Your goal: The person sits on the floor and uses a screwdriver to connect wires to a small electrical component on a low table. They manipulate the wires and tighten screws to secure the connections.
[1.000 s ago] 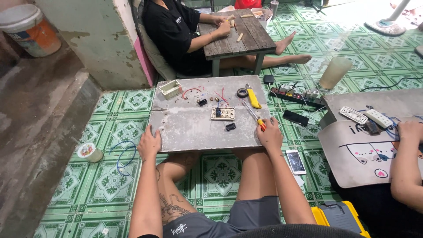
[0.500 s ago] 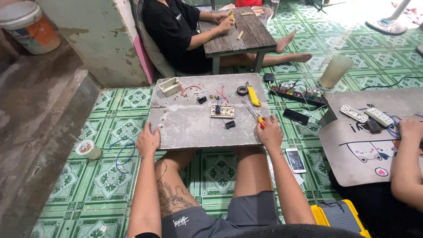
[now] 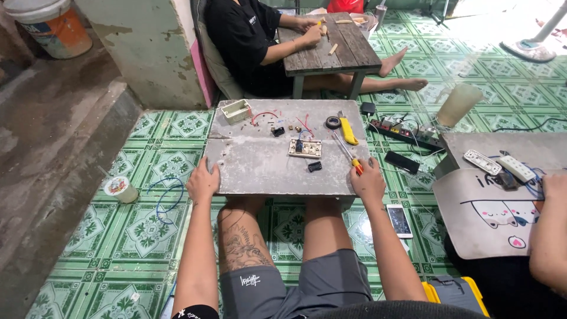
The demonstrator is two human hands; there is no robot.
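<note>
Two hands grip the near edge of a low grey concrete tabletop (image 3: 254, 171). Left hand (image 3: 202, 182) clamps the near-left corner, fingers curled over the rim. Mid-tabletop: white rectangular switch plate (image 3: 305, 148), with a small black block (image 3: 314, 166) just beside it nearer the edge. Further right lie a yellow utility knife (image 3: 348, 133) and an orange-handled screwdriver (image 3: 348, 155). Right hand (image 3: 368, 182) clamps the near-right corner, its fingers touching the screwdriver handle

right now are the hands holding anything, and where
Both hands grip the low grey table by its near edge: the left hand at the near left corner, the right hand at the near right corner, beside the screwdriver. Neither holds a tool.
</note>
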